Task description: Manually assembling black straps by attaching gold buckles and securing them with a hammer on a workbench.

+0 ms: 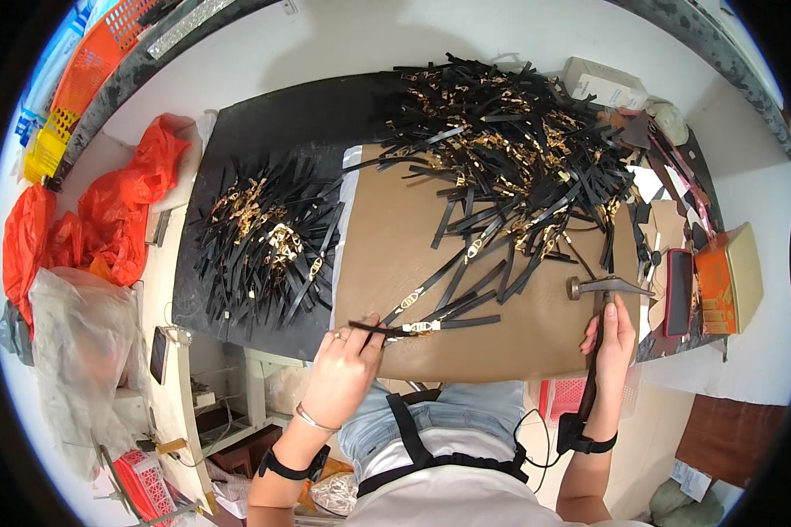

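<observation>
Gripping strap (422,328) and hammer (596,356)

With our left hand (346,362) we are gripping the strap at the mat (387,233)'s near left corner; with our right hand (615,335), the hammer at the near right corner. Other straps (518,149) are lying toward its far edge.

White wall (536,31) behind a black table (281,123), pale floor (659,435) below.
</observation>
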Available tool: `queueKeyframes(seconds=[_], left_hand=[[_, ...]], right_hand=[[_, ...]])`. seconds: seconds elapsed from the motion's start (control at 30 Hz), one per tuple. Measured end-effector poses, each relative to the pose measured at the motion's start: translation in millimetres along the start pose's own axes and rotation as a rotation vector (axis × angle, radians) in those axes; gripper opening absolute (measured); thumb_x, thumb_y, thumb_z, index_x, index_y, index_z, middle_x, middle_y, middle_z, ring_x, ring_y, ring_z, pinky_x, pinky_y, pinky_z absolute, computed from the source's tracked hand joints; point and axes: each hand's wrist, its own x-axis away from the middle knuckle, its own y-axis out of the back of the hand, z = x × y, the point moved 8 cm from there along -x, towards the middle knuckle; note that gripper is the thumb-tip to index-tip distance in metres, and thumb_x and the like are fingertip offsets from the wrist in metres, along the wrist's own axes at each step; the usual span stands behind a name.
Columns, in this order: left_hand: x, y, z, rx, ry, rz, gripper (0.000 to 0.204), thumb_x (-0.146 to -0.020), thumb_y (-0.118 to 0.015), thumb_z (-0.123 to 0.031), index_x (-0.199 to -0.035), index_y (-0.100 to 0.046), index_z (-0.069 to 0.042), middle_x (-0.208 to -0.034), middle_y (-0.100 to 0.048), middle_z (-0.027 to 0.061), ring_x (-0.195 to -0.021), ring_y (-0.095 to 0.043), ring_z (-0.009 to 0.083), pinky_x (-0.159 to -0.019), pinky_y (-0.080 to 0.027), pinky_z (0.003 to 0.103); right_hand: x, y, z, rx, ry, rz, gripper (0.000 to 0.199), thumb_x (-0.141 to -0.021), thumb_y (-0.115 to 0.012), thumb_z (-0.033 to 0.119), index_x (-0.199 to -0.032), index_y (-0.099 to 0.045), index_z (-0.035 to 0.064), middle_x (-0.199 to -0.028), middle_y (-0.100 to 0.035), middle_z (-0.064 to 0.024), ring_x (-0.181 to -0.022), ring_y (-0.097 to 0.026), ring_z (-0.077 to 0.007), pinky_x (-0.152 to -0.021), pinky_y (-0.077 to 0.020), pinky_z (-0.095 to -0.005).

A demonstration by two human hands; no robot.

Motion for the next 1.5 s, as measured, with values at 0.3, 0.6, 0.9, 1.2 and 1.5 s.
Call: queueKeyframes(seconds=[0.3, 0.6, 0.9, 1.2, 1.5], left_hand=[[-22, 35, 21, 0.302, 0.324, -0.215, 0.024, -0.082, -0.078, -0.013, -0.07, -0.059, -0.005, -0.069, -0.057, 0.0107, -0.068, -0.058, 0.0312, -0.063, -0.044, 0.041], [-13, -19, -14, 0.462, 0.192, -0.093, 0.015, -0.079, -0.075, -0.007, -0.092, -0.068, -0.007, -0.089, -0.06, 0.0082, -0.085, -0.059, 0.031, -0.074, -0.048, 0.041], [-35, -27, -11, 0.492, 0.234, -0.236, 0.012, -0.08, -0.072, -0.003, -0.09, -0.066, -0.005, -0.091, -0.061, 0.0098, -0.087, -0.06, 0.0321, -0.078, -0.05, 0.041], [-5, -30, -42, 0.516, 0.098, -0.201, 0.02, -0.08, -0.074, -0.003, -0.099, -0.068, -0.005, -0.098, -0.063, 0.0073, -0.09, -0.061, 0.0283, -0.076, -0.052, 0.037], [19, -17, -3, 0.504, 0.432, -0.258, 0.019, -0.082, -0.073, -0.003, -0.101, -0.068, -0.003, -0.096, -0.059, 0.0125, -0.09, -0.059, 0.0332, -0.079, -0.05, 0.041]], right_hand=[[1, 4, -1, 0.076, 0.05, -0.038, 0.05, -0.108, -0.048, 0.032, -0.148, -0.045, 0.0018, -0.064, -0.053, 0.0005, -0.045, -0.047, -0.0059, -0.041, -0.0409, -0.0209], [1, 0, 8, 0.114, 0.072, -0.06, 0.049, -0.108, -0.048, 0.032, -0.146, -0.047, 0.0016, -0.064, -0.053, 0.0008, -0.045, -0.046, -0.0056, -0.041, -0.0401, -0.0205], [6, 5, 6, 0.048, 0.063, -0.019, 0.051, -0.107, -0.051, 0.029, -0.148, -0.044, 0.0001, -0.067, -0.054, -0.0003, -0.046, -0.045, -0.0066, -0.042, -0.0381, -0.0217], [84, -30, 44, 0.293, 0.255, 0.217, 0.033, -0.098, -0.065, 0.012, -0.126, -0.063, -0.0058, -0.074, -0.061, -0.0038, -0.057, -0.053, -0.0087, -0.05, -0.0412, -0.023], [119, -136, 104, 0.622, 0.779, 0.421, 0.035, -0.085, -0.075, 0.006, -0.12, -0.071, 0.0051, -0.075, -0.059, -0.0078, -0.054, -0.055, -0.0252, -0.052, -0.0468, -0.0338]])
